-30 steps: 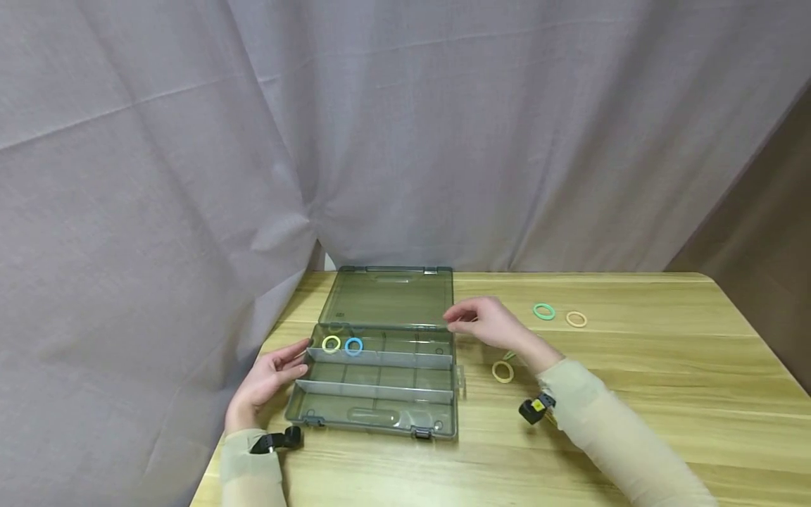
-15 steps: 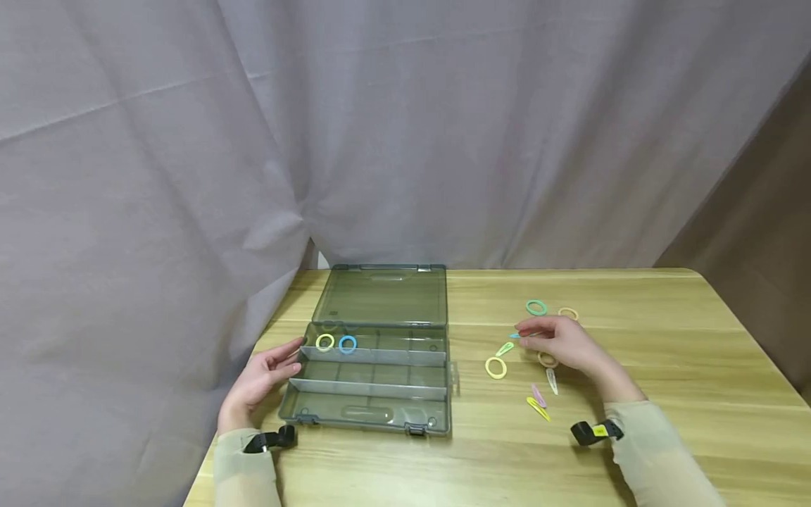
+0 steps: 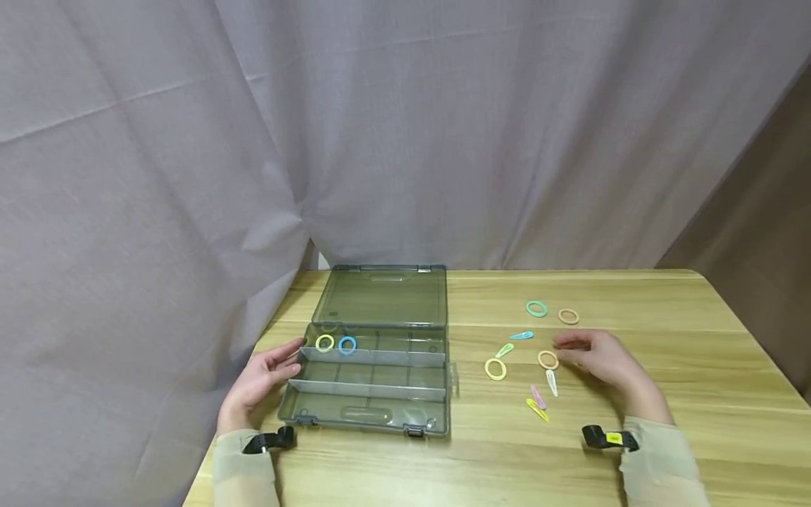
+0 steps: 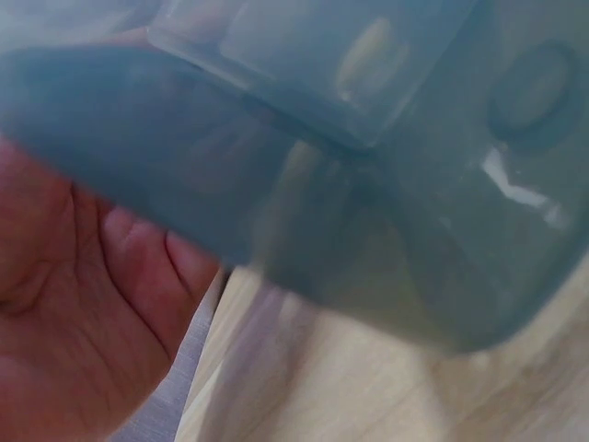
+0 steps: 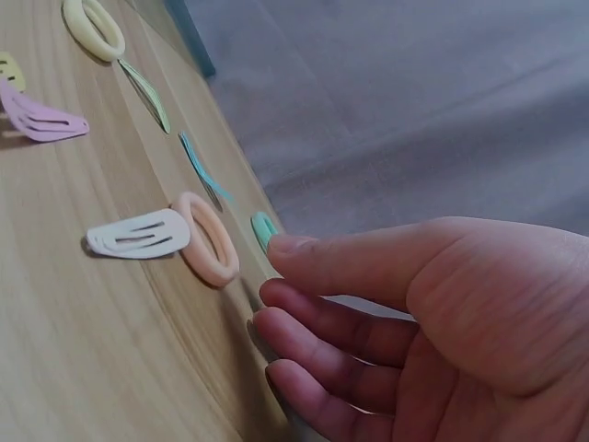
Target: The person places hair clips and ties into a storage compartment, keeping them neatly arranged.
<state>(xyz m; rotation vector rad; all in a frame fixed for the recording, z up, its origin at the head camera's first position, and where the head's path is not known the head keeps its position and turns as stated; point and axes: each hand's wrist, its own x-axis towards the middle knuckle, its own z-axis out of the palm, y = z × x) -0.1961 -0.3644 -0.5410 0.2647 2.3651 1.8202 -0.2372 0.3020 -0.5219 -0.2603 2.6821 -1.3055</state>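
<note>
A dark translucent organizer box (image 3: 370,405) stands with its lid (image 3: 383,294) laid back. In its back compartment, a yellow hair tie (image 3: 324,343) and a blue hair tie (image 3: 347,345) lie near the left end. My left hand (image 3: 258,380) rests against the box's left side, fingers fairly straight. Holding nothing, my right hand (image 3: 602,359) hovers with loosely bent fingers just right of an orange hair tie (image 3: 548,360). A white snap clip (image 5: 138,234) touches that tie in the right wrist view. Further back lie a green hair tie (image 3: 536,309) and another orange hair tie (image 3: 568,316).
Between box and right hand, the wooden table (image 3: 488,458) bears a pale yellow hair tie (image 3: 495,369), a green clip (image 3: 505,350) and a blue clip (image 3: 522,335). Nearer the front are a pink clip (image 3: 538,396) and a yellow clip (image 3: 537,410). A grey curtain (image 3: 405,141) hangs behind.
My right hand has swung from over the box's right edge to the loose pieces, passing the blue clip, then drawn further right. The left hand has stayed at the box.
</note>
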